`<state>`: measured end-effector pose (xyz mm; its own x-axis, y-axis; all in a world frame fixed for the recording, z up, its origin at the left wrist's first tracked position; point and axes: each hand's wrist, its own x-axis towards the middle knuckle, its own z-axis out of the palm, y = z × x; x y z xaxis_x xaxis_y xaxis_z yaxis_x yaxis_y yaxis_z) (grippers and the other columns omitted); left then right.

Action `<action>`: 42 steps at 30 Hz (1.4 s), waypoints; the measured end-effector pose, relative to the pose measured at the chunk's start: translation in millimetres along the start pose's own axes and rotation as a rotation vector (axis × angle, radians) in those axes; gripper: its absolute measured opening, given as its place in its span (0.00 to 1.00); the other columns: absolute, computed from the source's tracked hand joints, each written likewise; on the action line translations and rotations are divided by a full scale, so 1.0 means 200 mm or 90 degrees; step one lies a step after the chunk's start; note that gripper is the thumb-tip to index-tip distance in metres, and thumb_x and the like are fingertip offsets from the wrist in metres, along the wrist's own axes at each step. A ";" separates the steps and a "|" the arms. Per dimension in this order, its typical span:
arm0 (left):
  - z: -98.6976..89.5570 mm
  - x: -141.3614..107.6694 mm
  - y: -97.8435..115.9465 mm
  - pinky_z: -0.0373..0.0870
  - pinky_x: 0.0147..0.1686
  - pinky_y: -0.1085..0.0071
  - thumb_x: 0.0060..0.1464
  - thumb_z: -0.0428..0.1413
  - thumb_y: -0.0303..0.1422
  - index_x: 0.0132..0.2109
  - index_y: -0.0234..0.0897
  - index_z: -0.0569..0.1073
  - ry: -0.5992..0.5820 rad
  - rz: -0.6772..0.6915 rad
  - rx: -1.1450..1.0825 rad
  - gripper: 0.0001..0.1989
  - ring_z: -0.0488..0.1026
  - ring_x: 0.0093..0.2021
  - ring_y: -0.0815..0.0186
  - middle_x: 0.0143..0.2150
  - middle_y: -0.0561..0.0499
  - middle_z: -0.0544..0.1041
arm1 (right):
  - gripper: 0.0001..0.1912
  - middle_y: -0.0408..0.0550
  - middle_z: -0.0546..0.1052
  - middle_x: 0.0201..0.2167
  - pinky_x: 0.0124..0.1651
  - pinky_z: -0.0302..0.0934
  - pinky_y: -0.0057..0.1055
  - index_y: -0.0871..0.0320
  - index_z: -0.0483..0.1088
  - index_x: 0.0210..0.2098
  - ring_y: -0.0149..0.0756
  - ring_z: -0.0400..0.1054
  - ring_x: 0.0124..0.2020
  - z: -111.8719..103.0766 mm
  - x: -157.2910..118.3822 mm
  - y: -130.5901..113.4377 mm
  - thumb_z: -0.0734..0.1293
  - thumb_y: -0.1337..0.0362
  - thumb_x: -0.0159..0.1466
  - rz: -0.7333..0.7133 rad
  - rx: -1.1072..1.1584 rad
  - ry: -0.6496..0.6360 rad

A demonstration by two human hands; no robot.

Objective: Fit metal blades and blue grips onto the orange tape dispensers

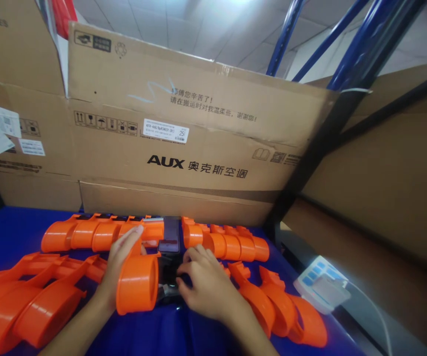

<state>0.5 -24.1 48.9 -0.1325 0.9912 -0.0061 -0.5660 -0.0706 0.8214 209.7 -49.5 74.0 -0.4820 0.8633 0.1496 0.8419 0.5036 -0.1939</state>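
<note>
Big cardboard cartons [206,136] wall off the back here, with blue rack posts behind, and the whole job sits on a blue work surface [9,225]. Only the head view to go on. The left hand [115,259] has its fingers wrapped round an orange part [138,284], held up front and center, ring end low. The right hand [209,284] is just beside it, fingers curled in at some dark stuff [169,269]; can't tell if they're pinching anything, too murky. Rows of more orange pieces [228,244] lie to both sides, and a grey phone-like device [170,235] stands behind the hands. My two cents: keep that left hold firm but don't squeeze the ring, since it looks thin-walled and might flex. Work the right fingertips close in, and keep elbows off the neighboring rows.
</note>
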 end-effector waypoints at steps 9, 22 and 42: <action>0.03 -0.01 -0.02 0.63 0.18 0.79 0.48 0.69 0.48 0.34 0.35 0.77 -0.021 -0.034 0.030 0.20 0.63 0.17 0.75 0.19 0.57 0.72 | 0.08 0.57 0.75 0.43 0.52 0.56 0.46 0.58 0.78 0.36 0.52 0.64 0.49 0.04 0.03 -0.03 0.69 0.60 0.62 0.023 -0.110 -0.032; 0.00 -0.02 -0.07 0.63 0.21 0.80 0.50 0.67 0.50 0.43 0.35 0.79 -0.038 -0.011 0.123 0.23 0.66 0.19 0.74 0.24 0.52 0.79 | 0.09 0.60 0.76 0.42 0.49 0.57 0.44 0.60 0.76 0.35 0.53 0.66 0.48 0.05 0.05 -0.06 0.68 0.61 0.61 0.007 -0.156 -0.023; 0.01 -0.03 -0.14 0.70 0.31 0.73 0.56 0.64 0.47 0.59 0.33 0.73 -0.151 0.007 0.236 0.30 0.72 0.26 0.68 0.34 0.49 0.82 | 0.08 0.51 0.81 0.42 0.48 0.68 0.39 0.55 0.74 0.45 0.44 0.74 0.45 -0.03 0.05 0.04 0.68 0.67 0.67 -0.048 0.199 0.422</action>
<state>19.5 -27.0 27.3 0.0785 0.9919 0.1001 -0.2302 -0.0797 0.9699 213.4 -37.9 79.9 -0.2039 0.6750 0.7091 0.6560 0.6318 -0.4128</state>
